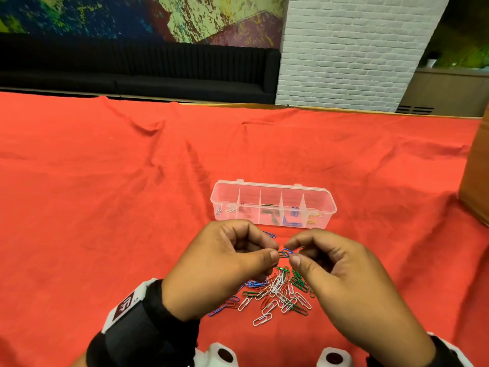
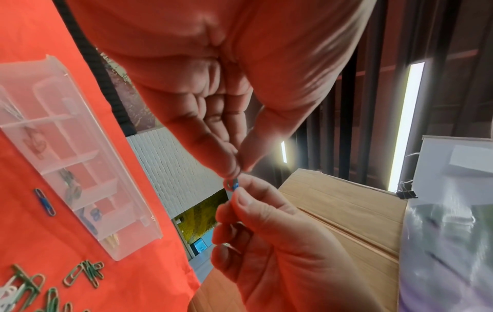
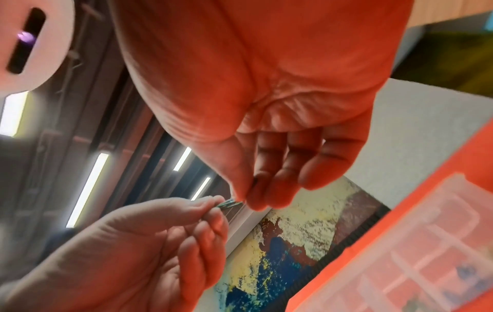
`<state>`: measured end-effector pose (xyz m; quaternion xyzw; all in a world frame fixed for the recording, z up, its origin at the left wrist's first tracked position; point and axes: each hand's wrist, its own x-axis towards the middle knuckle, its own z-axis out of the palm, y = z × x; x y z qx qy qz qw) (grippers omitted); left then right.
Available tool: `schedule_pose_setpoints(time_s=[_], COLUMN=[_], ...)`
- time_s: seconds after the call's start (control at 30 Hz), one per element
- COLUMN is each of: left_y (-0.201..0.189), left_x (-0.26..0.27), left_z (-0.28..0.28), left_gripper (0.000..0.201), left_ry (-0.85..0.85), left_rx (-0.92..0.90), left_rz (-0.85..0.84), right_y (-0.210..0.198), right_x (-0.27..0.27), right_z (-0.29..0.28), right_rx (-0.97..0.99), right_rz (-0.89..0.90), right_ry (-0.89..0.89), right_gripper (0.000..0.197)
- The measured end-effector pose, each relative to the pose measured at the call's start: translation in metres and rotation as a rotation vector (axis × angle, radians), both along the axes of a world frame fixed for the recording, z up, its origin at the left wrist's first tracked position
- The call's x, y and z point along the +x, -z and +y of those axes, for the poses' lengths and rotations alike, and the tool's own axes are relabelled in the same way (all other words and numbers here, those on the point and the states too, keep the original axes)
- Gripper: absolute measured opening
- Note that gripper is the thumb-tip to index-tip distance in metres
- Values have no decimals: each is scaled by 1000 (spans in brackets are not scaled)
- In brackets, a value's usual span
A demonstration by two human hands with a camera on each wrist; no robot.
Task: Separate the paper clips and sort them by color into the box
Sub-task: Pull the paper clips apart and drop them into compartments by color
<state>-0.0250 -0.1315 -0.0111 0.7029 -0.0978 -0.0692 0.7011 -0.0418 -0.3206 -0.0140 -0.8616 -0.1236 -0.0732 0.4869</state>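
Note:
Both hands hover over the red cloth and pinch a small linked pair of paper clips (image 1: 285, 252), blue joined with green. My left hand (image 1: 275, 250) pinches one end between thumb and forefinger, and my right hand (image 1: 291, 252) pinches the other. The left wrist view shows the same clips (image 2: 231, 184) between the two sets of fingertips. A mixed pile of clips (image 1: 277, 290), white, green, red and blue, lies just under the hands. Beyond them stands the clear divided box (image 1: 272, 186), holding white, red, green, blue and yellow clips in separate compartments.
One loose blue clip (image 1: 270, 234) lies on the cloth between my left hand and the box. A brown cardboard box (image 1: 476, 181) stands at the table's right edge. The wrinkled red cloth (image 1: 105, 194) covers the whole table.

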Motion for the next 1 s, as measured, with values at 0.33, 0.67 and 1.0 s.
schedule_pose_setpoints(time_s=[0.33,0.67,1.0], left_y=[14,19,29], left_x=[4,11,40], left_z=[-4,3,31], left_gripper=[9,12,11], left_ry=[-126,-46,-164], left_rx=[240,61,-220], left_rz=[-182,-58,203], right_y=[9,-1,-12], right_x=[3,12,109], right_z=[16,15,-31], right_rx=[-235,295,246], right_rz=[-49,247,328], right_ry=[59,55,108], right_gripper=[11,21,16])
